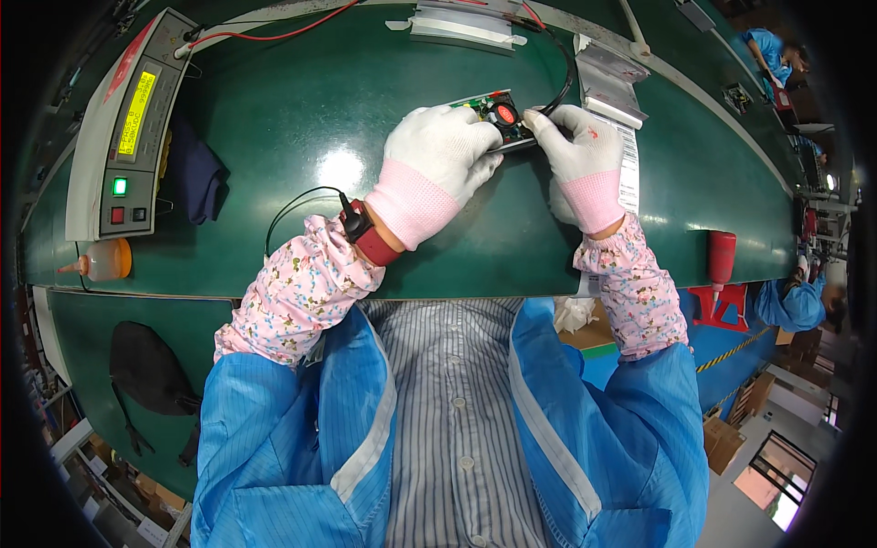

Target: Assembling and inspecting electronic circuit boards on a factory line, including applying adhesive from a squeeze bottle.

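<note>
A green circuit board (473, 102) with a round black part with a red top is held above the green bench. My left hand (440, 151), in a white knitted glove with a pink cuff, is closed on the board's left side. My right hand (577, 151), gloved alike, pinches the end of a black cable (568, 78) at the board's right edge. Whether the cable end touches the board cannot be made out. A red wrist strap (373, 245) with a thin black cord sits on my left wrist.
A grey tester with a lit display (128, 137) stands at the left, with a dark blue cloth (194, 173) and an orange bottle (110, 259) near it. Metal brackets (461, 26) lie at the back. A printed sheet (628, 173) and a red bottle (721, 256) are at the right.
</note>
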Motion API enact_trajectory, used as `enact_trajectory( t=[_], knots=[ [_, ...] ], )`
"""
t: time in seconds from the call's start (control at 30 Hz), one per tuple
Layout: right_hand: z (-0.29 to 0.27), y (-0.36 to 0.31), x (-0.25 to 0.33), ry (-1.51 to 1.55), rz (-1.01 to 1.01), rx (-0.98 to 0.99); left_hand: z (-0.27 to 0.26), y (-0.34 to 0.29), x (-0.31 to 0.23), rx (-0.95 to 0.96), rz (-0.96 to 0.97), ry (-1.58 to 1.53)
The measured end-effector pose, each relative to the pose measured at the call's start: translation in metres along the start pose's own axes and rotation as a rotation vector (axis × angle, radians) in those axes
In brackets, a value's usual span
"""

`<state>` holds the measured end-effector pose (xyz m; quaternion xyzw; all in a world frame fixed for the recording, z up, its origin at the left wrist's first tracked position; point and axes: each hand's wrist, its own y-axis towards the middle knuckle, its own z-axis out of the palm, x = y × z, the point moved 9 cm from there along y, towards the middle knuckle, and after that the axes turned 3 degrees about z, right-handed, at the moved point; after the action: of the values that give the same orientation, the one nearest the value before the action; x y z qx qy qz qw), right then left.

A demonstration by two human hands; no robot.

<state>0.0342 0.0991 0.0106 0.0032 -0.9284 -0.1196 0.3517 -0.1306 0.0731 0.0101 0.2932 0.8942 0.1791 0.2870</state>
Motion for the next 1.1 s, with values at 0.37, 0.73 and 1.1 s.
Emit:
enact_trajectory(
  t=[0.37, 0.73, 1.1],
  knots=[
    [0.006, 0.013, 0.006, -0.288, -0.081, 0.183, 0.003, -0.002, -0.009, 0.022, -0.008, 0.069],
    [-0.007, 0.002, 0.006, 0.07, 0.06, 0.3, -0.002, -0.003, -0.012, 0.014, 0.037, 0.158],
    [-0.033, -0.008, -0.036, 0.056, -0.161, -0.194, -0.032, 0.102, 0.047, -0.139, 0.095, 0.14]
  ],
)
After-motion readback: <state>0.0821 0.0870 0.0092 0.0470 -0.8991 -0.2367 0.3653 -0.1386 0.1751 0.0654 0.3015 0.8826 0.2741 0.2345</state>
